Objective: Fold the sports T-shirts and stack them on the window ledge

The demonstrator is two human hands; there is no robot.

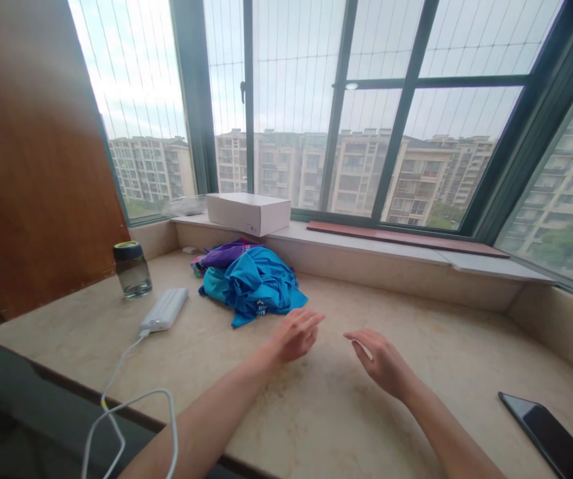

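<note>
A crumpled heap of clothing lies on the stone ledge, with a bright blue garment (261,279) in front and a purple garment (229,253) behind it. Just in front of the blue cloth is my left hand (297,334), its fingers stretched out to the right and nothing in it. Whether it touches the cloth, I cannot tell. My right hand (379,359) is over the bare stone to the right, thumb apart from the fingers, also holding nothing. A gap separates the two hands.
On the left stand a dark-lidded water bottle (133,271) and a white power bank (165,310) with a white cable (117,372) hanging over the ledge's front edge. A white box (249,213) rests on the windowsill. At right lies a black phone (548,432).
</note>
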